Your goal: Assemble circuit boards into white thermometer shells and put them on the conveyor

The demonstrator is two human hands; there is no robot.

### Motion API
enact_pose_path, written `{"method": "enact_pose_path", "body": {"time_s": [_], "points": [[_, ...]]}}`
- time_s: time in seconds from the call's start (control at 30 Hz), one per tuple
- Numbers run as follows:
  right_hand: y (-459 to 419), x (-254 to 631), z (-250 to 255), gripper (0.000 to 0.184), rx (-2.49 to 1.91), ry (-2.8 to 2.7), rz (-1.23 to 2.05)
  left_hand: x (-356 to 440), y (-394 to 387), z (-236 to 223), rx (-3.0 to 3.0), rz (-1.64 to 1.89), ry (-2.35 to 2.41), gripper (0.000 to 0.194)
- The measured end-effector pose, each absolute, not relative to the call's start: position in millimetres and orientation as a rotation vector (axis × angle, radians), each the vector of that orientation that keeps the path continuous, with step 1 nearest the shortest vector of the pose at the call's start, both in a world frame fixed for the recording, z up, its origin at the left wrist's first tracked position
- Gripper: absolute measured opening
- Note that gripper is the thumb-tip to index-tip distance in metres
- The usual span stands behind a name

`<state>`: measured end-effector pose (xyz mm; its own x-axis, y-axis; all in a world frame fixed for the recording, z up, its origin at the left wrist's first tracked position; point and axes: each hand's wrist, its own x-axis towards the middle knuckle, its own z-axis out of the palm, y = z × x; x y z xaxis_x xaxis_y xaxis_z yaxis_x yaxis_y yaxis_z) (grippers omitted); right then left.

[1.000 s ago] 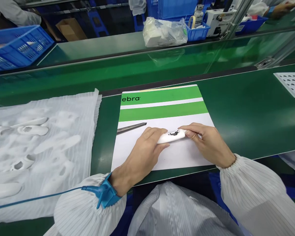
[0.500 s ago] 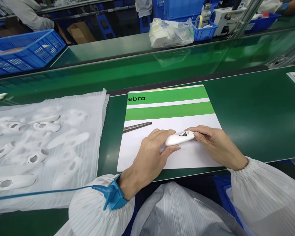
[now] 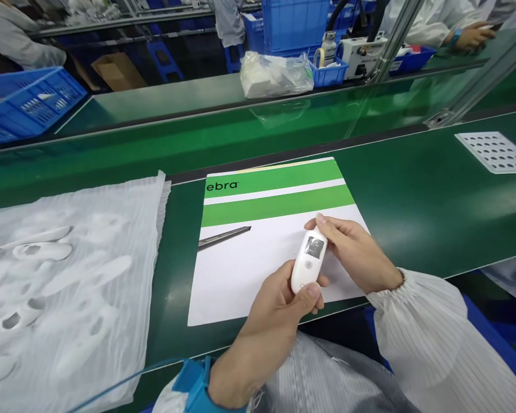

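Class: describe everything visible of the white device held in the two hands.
The white device is long, rounded and smooth, apparently plastic. Its face, turned toward the camera, has a dark, shiny, rectangular screen and a greyish round spot. It slants over the green-and-white sheet, near end in the left hand, far end held by the right hand.

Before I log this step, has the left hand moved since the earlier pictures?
Yes: against the green-striped sheet, the left hand has shifted rightward and toward the sheet's near edge.
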<state>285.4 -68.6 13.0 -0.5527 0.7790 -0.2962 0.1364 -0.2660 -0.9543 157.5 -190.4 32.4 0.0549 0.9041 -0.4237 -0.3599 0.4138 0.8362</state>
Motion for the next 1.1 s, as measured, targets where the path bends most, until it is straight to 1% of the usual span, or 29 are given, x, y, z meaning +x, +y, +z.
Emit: {"method": "enact_pose_path", "body": {"time_s": [0.1, 0.23, 0.3, 0.33, 0.4, 0.5, 0.6, 0.67, 0.8, 1.0, 1.1], "points": [[-72, 291, 17, 0.042, -1.048, -1.489, 2.033, 161, -194, 28, 0.543, 1.093, 1.097, 0.025], [-80, 304, 20, 0.048, -0.767, -1.383, 2.472, 164, -191, 24, 0.497, 1.128, 0.996, 0.028], [-84, 307, 19, 0.048, -0.695, -1.334, 2.589, 167, -190, 25, 0.503, 1.117, 0.931, 0.031], [-86, 307, 18, 0.047, -0.708, -1.313, 2.592, 169, -190, 25, 0.517, 1.115, 0.946, 0.031], [-90, 304, 17, 0.045, -0.798, -1.296, 2.483, 174, -190, 27, 0.562, 1.129, 1.066, 0.029], [-95, 298, 20, 0.048, -0.959, -1.339, 2.339, 179, -190, 27, 0.567, 1.156, 1.158, 0.029], [-99, 298, 26, 0.054, -1.023, -1.336, 2.378, 179, -190, 23, 0.514, 1.165, 1.005, 0.034], [-101, 299, 29, 0.054, -1.01, -1.322, 2.396, 178, -189, 21, 0.506, 1.169, 0.966, 0.037], [-101, 302, 29, 0.051, -0.998, -1.335, 2.395, 176, -190, 21, 0.491, 1.158, 1.018, 0.033], [-101, 301, 31, 0.05, -0.994, -1.337, 2.405, 174, -192, 25, 0.531, 1.118, 1.025, 0.036], [-104, 299, 32, 0.046, -1.005, -1.397, 2.32, 176, -194, 16, 0.7, 1.115, 1.241, 0.036]]}}
